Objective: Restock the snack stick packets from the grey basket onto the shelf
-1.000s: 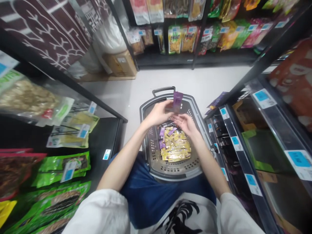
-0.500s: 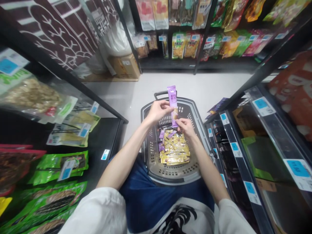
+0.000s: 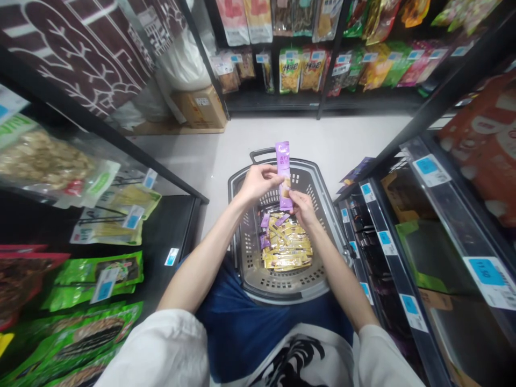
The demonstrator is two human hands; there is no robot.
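Note:
A long purple snack packet (image 3: pixel 284 172) stands upright over a grey shopping basket (image 3: pixel 241 215) on the floor between my knees. My left hand (image 3: pixel 258 181) pinches the packet near its middle from the left. At the packet's lower end, my right hand (image 3: pixel 301 207) grips it with closed fingers. Several yellow and purple packets (image 3: pixel 287 246) lie piled in the basket below both hands.
Dark shelves flank me: green and clear snack bags (image 3: pixel 100 274) on the left, blue price tags (image 3: pixel 428 170) along the right shelf edges. A cardboard box (image 3: pixel 199 107) and a far shelf of hanging snacks (image 3: pixel 302 67) stand across the pale aisle floor.
The purple packet has been turned from crumpled by my left hand to upright and stretched between both hands. My right hand, open a second ago, has closed on its lower end.

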